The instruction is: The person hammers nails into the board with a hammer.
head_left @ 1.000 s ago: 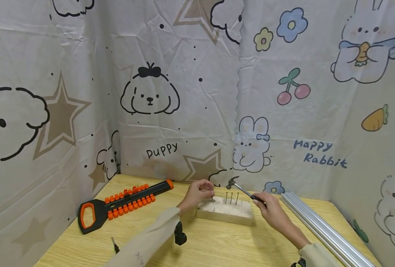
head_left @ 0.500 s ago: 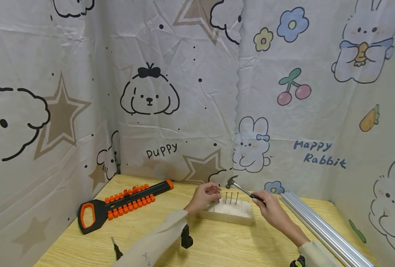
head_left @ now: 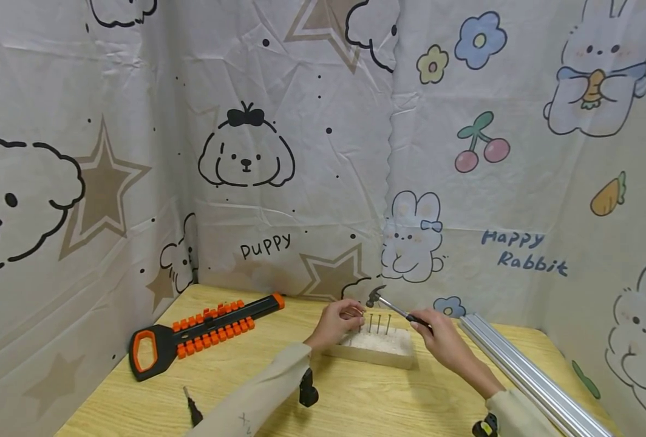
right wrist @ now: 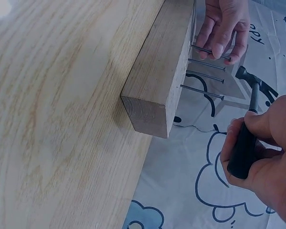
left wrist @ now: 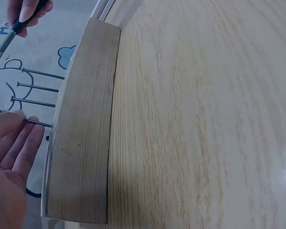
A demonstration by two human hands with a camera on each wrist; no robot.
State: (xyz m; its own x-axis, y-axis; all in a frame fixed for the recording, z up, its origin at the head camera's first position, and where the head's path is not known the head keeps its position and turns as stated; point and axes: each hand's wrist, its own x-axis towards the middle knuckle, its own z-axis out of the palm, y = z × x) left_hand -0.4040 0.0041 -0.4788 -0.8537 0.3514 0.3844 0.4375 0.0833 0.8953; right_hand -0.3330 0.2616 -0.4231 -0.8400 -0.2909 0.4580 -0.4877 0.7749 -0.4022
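Observation:
A pale wooden block (head_left: 367, 354) lies on the table, with three nails (right wrist: 207, 76) standing upright in its top in a row. At the block's left part my left hand (head_left: 336, 325) pinches another nail (left wrist: 37, 123) between thumb and fingers, upright beside that row, its lower end at the wood. My right hand (head_left: 444, 345) grips a claw hammer (right wrist: 244, 148) by its black handle. The hammer's head (head_left: 374, 297) hangs above and behind the nails in the head view, apart from them.
A black rack with orange clips (head_left: 214, 325) lies on the table (head_left: 257, 388) at left. Near the left forearm lies a small black-handled tool (head_left: 193, 413). Silver metal rails (head_left: 525, 373) run along the right side. Printed cloth (head_left: 334, 200) hangs behind the table.
My left hand has moved right along the block, to beside the standing nails, and stays there. The hammer in my right hand has shifted slightly left.

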